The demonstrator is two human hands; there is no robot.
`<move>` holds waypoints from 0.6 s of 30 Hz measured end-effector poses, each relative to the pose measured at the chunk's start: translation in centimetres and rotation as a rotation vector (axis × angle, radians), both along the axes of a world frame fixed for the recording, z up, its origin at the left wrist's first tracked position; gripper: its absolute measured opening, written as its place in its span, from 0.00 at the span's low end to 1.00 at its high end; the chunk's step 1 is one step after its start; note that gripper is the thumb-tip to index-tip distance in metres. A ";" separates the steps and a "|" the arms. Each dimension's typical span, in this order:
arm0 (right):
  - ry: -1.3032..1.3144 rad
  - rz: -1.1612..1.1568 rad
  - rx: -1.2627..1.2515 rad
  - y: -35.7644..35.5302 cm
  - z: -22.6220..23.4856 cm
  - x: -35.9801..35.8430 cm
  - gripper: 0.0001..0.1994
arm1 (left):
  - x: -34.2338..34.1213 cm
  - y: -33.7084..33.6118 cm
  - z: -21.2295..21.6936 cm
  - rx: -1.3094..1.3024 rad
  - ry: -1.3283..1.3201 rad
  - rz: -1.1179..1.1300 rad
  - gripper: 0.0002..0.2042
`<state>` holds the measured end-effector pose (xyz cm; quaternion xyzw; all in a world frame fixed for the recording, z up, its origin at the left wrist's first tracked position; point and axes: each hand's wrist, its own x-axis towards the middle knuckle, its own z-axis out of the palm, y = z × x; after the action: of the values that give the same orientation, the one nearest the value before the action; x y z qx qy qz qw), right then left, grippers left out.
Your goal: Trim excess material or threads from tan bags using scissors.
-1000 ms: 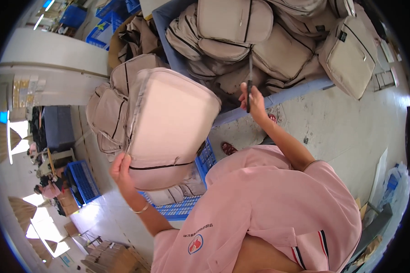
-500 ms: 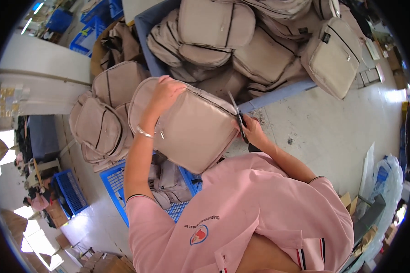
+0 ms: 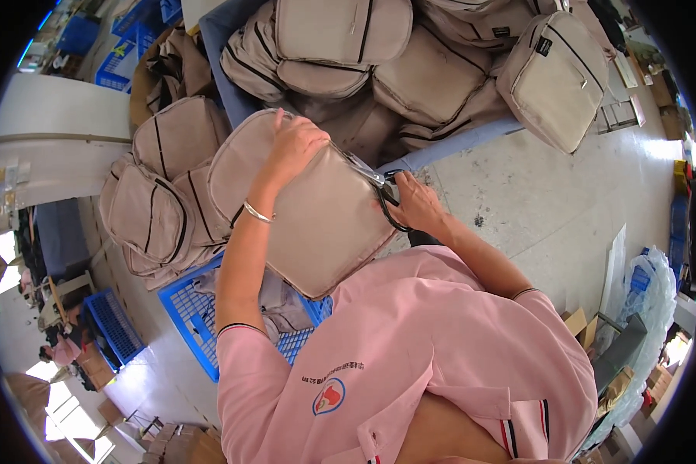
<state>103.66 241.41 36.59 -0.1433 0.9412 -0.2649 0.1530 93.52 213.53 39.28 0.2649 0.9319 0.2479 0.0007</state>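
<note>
A beige backpack (image 3: 332,224) is held tilted in front of my body. My left hand (image 3: 296,147) grips its far edge, fingers bent over the rim; the fingertips are partly hidden. In my right hand (image 3: 419,203) is a pair of scissors (image 3: 371,175) with black handles. Its metal blades point to the left and lie against the backpack's far right edge. Whether the blades are cutting anything is too small to tell.
Beyond the backpack stands a large blue-grey bin (image 3: 456,147) heaped with similar beige backpacks (image 3: 433,77). More backpacks (image 3: 147,213) are piled at the left. A blue plastic crate (image 3: 189,313) with grey-beige pieces sits below my left arm. Clear plastic wrapping (image 3: 657,286) is at the right.
The scissors have swung from pointing up and away to lying leftward against the backpack's edge. My left hand has shifted a little to the right along the rim.
</note>
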 end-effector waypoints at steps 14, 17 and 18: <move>0.115 -0.020 0.023 -0.9 -2.5 1.6 0.30 | -0.5 -0.2 -0.6 0.027 -0.079 0.017 0.07; 0.093 -0.039 0.034 -1.0 -2.1 1.7 0.30 | -0.4 0.0 -0.7 0.021 -0.085 -0.012 0.07; 0.085 -0.046 0.037 -1.1 -1.7 1.7 0.30 | -0.4 0.0 -0.7 0.021 -0.086 -0.012 0.07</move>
<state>105.33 240.36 34.87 -0.1297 0.9547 -0.2444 0.1093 93.13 213.53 38.54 0.2596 0.9267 0.2687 0.0395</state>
